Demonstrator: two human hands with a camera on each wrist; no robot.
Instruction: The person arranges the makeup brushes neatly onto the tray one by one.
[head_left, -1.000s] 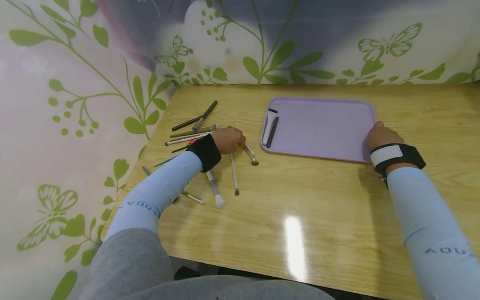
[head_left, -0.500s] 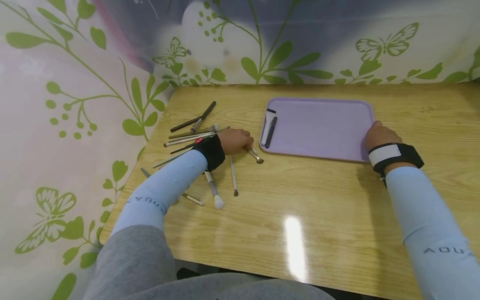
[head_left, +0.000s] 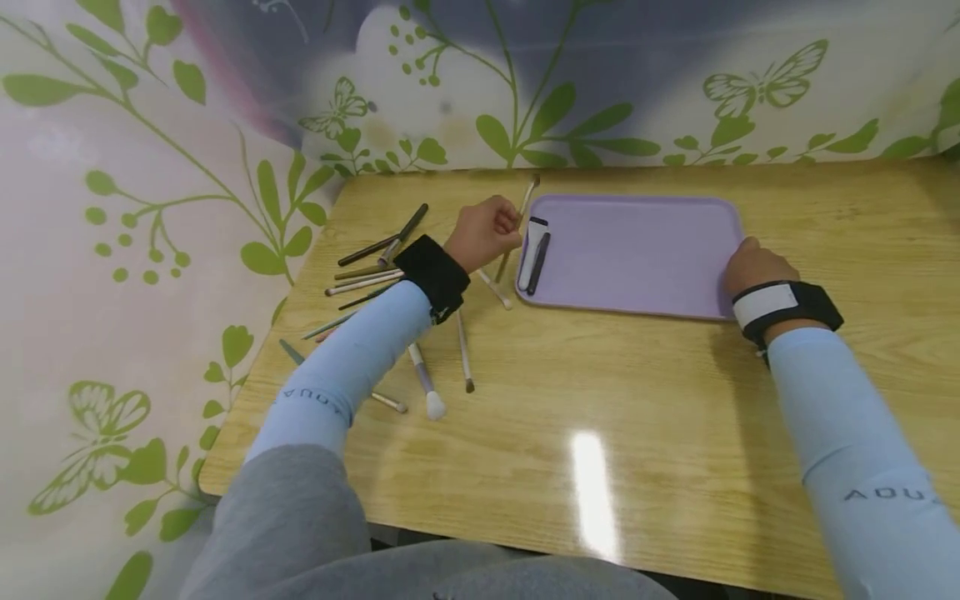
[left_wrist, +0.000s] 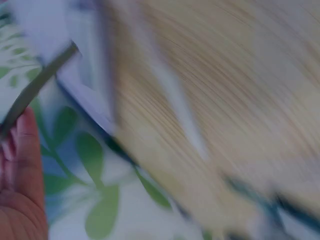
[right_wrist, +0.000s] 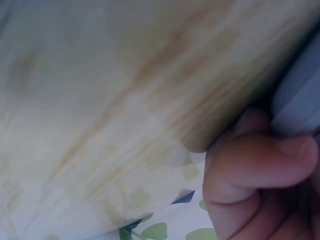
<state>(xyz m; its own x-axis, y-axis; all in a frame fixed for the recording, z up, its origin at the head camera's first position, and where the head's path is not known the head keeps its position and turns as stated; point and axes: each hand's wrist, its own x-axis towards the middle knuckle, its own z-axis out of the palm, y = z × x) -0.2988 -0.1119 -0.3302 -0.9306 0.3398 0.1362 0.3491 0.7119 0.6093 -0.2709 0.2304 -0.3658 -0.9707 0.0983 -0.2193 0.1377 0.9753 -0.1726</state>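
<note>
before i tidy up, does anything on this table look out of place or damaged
Mainly the loose brushes left of the purple tray: they lie at mixed angles, two dark ones overlapping, unlike the side-by-side pair in the tray. No spill or damage shows.

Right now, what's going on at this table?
A person is handling makeup brushes and a tray. The left hand holds a slim brush by the left edge of the purple tray, while the right hand grips the tray's right end. Two pieces already lie side by side in the tray along its left side: a white one with a dark end and a dark one. More loose brushes are scattered on the wooden table, left of the tray.
</note>
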